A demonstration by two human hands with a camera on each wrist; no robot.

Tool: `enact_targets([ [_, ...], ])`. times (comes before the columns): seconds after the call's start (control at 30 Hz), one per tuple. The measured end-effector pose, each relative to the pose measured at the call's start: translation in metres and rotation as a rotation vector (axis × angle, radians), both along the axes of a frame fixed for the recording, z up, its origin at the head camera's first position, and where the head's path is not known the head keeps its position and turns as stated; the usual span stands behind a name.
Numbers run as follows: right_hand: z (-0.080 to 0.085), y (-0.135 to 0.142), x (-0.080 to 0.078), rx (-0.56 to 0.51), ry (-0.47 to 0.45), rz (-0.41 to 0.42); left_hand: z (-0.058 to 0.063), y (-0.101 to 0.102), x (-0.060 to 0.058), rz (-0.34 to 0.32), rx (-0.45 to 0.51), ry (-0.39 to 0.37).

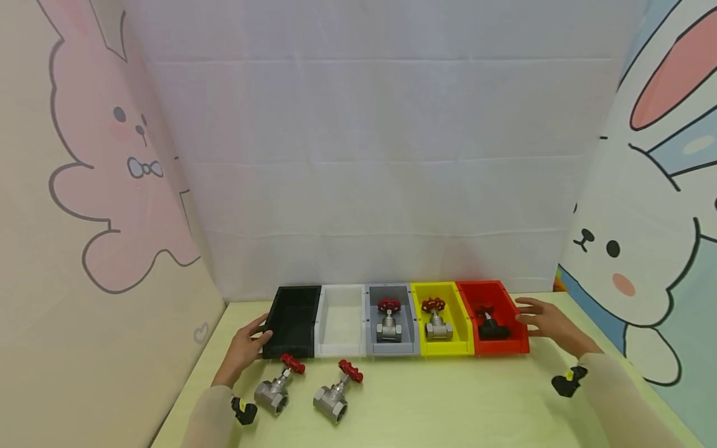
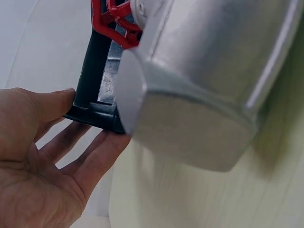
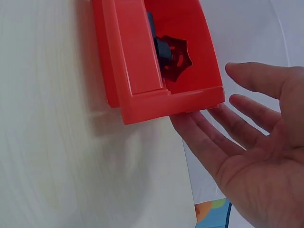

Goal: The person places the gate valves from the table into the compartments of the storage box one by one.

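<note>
Both hands, fingers loosely extended, grip nothing — the left hand (image 1: 241, 351) touches the black bin (image 1: 292, 316) just left of the white bin (image 1: 343, 318), the right hand (image 1: 551, 323) the red bin (image 1: 483, 290) well right of it. Before the white bin, I see one valve (image 1: 332, 399) on the worktop (image 1: 442, 401) — another valve (image 1: 272, 394) lies front-left.

So the right hand (image 3: 259, 166) has a couple of its fingers up against the side of a red bin (image 3: 142, 52), thumb just off the rim. There's a black-bodied valve with a red handwheel (image 3: 179, 59) sitting inside, and pale wood-grain tabletop (image 3: 52, 142) alongside.
</note>
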State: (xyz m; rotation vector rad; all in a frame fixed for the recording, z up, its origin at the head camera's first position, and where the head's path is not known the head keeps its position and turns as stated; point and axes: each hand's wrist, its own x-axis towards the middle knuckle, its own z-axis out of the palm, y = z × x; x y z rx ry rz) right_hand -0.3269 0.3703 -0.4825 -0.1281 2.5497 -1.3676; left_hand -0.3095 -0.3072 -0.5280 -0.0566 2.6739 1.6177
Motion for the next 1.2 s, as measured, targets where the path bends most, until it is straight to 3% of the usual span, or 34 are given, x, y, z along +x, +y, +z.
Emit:
enact_targets([
  [0.53,-0.011,0.003,-0.001,-0.034,-0.074,-0.044,-0.003,0.0,0.002,-0.005,-0.004,-0.003],
  [0.8,-0.011,0.004,-0.002,-0.052,-0.058,-0.037,-0.001,0.0,0.0,-0.003,0.005,-0.006],
  [1.2,-0.009,0.004,-0.004,-0.081,-0.089,-0.027,0.004,0.001,0.003,0.0,-0.122,0.027],
])
